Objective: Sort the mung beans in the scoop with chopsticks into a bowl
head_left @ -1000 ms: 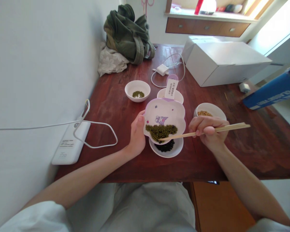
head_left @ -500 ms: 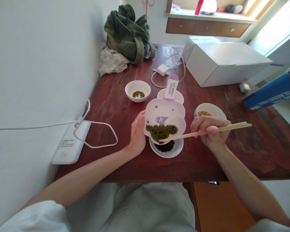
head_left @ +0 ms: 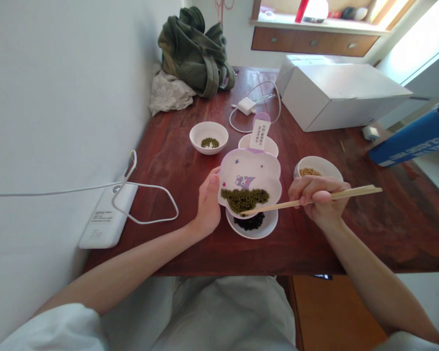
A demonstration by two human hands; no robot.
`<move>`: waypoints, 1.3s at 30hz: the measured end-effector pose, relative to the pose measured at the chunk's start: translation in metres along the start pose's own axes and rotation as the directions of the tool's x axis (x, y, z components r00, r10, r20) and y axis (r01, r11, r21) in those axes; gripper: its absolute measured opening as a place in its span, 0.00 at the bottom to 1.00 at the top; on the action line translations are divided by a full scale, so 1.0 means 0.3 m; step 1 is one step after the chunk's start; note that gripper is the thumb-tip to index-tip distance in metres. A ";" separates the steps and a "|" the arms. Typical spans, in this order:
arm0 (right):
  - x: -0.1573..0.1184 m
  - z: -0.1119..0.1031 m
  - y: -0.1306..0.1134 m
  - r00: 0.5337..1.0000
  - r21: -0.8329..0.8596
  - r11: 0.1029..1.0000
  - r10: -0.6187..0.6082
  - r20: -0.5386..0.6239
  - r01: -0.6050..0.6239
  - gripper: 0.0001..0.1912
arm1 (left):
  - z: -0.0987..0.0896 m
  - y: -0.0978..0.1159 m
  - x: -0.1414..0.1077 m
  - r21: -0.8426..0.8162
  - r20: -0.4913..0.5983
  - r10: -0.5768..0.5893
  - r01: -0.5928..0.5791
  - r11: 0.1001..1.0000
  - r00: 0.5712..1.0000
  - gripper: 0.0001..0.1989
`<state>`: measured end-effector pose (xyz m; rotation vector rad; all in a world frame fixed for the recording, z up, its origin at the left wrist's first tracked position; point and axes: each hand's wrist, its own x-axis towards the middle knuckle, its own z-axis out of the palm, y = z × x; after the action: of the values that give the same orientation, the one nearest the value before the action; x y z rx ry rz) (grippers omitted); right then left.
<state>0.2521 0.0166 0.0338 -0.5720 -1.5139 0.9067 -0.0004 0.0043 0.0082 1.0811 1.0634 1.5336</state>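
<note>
Dark red wooden table (head_left: 314, 243) pushed against a white wall, seen from above by a seated person. At its centre is a purple-and-white cartoon plate (head_left: 249, 168) with wavy edges, held tilted above the table. Left hand (head_left: 208, 204) grips the plate's left rim, thumb on top and fingers closed underneath. Green beans (head_left: 244, 199) are heaped at the plate's lower, near edge. Directly beneath that edge sits a white bowl of black beans (head_left: 252, 223).

Right hand (head_left: 320, 200), just right of the plate, is closed around a pair of wooden chopsticks (head_left: 307, 201). Their tips reach the plate's near edge, touching the green heap.

Behind the plate stands a white bowl (head_left: 274, 145), mostly hidden, and a paper label (head_left: 259, 132) rises from the plate's far end. Left of and beyond the plate is a white bowl with a few green beans (head_left: 208, 136). Right of the plate, just behind the right hand, is a bowl of yellow beans (head_left: 317, 168).

Further beyond the plate lie a white charger with cable (head_left: 246, 105), a green bag (head_left: 195, 48) and a large white box (head_left: 336, 92). Well left of the plate, by the wall, is a white power strip (head_left: 108, 217).
</note>
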 end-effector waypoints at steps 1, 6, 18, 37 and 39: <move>0.000 -0.001 0.000 1.000 0.004 1.000 0.001 0.001 -0.001 0.25 | -0.001 -0.001 0.000 0.000 -0.001 0.000 0.000 1.000 1.000 0.36; 0.003 -0.001 0.002 0.999 0.036 0.999 -0.021 0.024 0.020 0.24 | -0.002 -0.005 0.000 -0.004 -0.002 -0.002 0.002 1.000 1.000 0.36; 0.000 -0.003 0.008 1.000 0.020 1.000 0.008 -0.006 -0.008 0.25 | 0.003 0.005 -0.003 -0.020 0.015 0.005 -0.005 1.000 1.000 0.35; 0.001 -0.002 0.011 0.999 0.039 0.999 -0.017 -0.034 0.019 0.26 | 0.001 0.006 0.002 -0.025 0.017 -0.002 0.002 1.000 1.000 0.36; 0.003 -0.003 0.011 0.999 0.040 0.999 -0.019 -0.036 0.020 0.26 | -0.001 0.000 0.002 -0.034 0.012 -0.003 0.003 0.999 1.000 0.36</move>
<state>0.2524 0.0195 0.0315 -0.5403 -1.4634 0.9058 -0.0006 0.0048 0.0083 1.0636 1.0273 1.5356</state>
